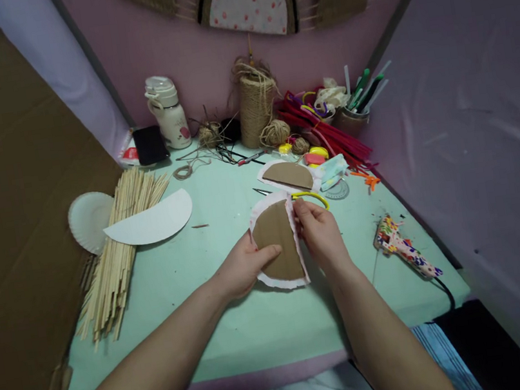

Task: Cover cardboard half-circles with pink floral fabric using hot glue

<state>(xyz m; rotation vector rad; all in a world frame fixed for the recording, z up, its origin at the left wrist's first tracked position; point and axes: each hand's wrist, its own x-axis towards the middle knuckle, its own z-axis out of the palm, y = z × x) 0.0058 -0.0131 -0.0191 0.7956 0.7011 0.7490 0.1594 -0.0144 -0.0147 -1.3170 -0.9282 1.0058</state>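
Note:
A brown cardboard half-circle (275, 232) with a white paper border is held up over the table, its straight side facing right. My left hand (246, 265) grips its curved side, thumb lying across the cardboard. At the upper end of the straight side, my right hand (318, 228) pinches the paper edge, fingertips closed. Just behind lie scissors (312, 197) with yellow handles, partly hidden by the held piece. A second cardboard half-circle (289, 176) with a white border rests farther back.
Left stand a bundle of thin sticks (121, 248), a white paper half-circle (156, 220) and a paper plate (90, 220). A patterned glue gun (405, 248) lies right. Along the back are a bottle (173, 120), a twine spool (257, 107) and red pipe cleaners (330, 139).

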